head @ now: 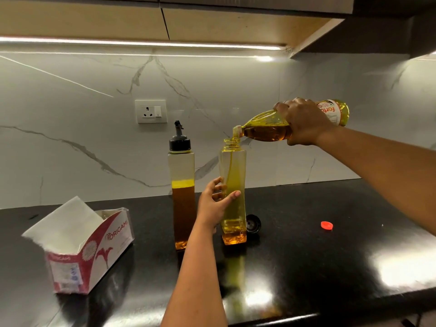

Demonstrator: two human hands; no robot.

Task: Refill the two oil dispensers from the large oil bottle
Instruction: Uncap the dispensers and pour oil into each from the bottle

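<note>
Right hand [304, 122] grips the large oil bottle [283, 125] tipped, mouth over the open dispenser [233, 192] mid-counter. Left hand [215, 204] wraps the dispenser to steady it (tall, tippy). Capped dispenser [182, 185] just beside, part full.

tissue box [87, 251] blocks counter's left.

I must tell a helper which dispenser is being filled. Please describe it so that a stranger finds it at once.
On the black counter, below the wall socket, stand two tall square dispensers. It is the open dispenser on the right, steadied by the left hand. Unlike the capped dispenser, it has no black spout and holds little oil.
</note>
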